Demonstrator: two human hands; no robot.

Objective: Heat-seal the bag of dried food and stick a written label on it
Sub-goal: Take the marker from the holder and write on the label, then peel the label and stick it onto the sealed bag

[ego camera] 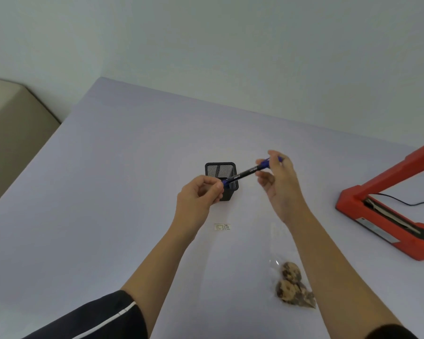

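A blue-and-black pen [249, 172] is held level in the air between both hands, above a black mesh pen holder [221, 170]. My left hand [198, 194] pinches the pen's blue cap end. My right hand [278, 178] grips its rear end. A small white label [222, 227] with writing lies flat on the table below the hands. The clear bag of dried food [290, 282] lies near my right forearm, its brown contents at the near end. The red heat sealer [392, 211] stands at the right with its arm raised.
The pale table [108, 192] runs to a wall at the back. A black cable [406, 201] trails from the sealer off to the right. A beige unit [12, 133] stands beyond the table's left edge.
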